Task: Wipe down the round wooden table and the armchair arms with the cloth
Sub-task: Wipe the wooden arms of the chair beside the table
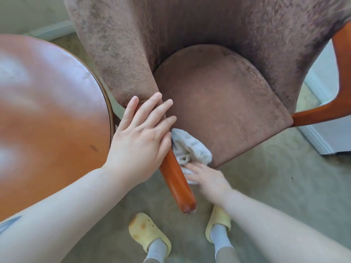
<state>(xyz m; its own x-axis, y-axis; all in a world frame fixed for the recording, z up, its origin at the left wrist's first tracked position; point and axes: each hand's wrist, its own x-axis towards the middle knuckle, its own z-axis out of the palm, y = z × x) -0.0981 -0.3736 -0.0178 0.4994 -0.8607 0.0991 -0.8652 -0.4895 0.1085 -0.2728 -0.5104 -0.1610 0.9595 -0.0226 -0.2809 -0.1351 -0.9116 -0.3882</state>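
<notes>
The person stood in front of the armchair (218, 103) and was busy with one of its two wooden arms, the near arm (178, 181), the one next to the round wooden table (47, 111). The left hand (140, 137) lay flat on top of that arm, up where the wood meets the soft brown cloth of the chair. Its fingers (157, 109) were a little spread and held nothing; the hand looked like it was only steadying the chair.

The right hand (207, 179) was lower, on the inner side of the same arm. It pressed the white cloth (190, 147) against the wood, between the arm and the edge of the seat. The cloth was bunched up, and the fingers lay close together on top of it, though the hand was a bit blurry, so the grip was hard to see.

So the step in hand looked like wiping this arm's inner side. The table top was shiny, but I could not tell if it was already wiped. The far arm (340, 88) on the other side had no hand and no cloth on it.

Next, the cloth should probably slide along the wood to the rounded tip, and then the far arm would need its turn
</notes>
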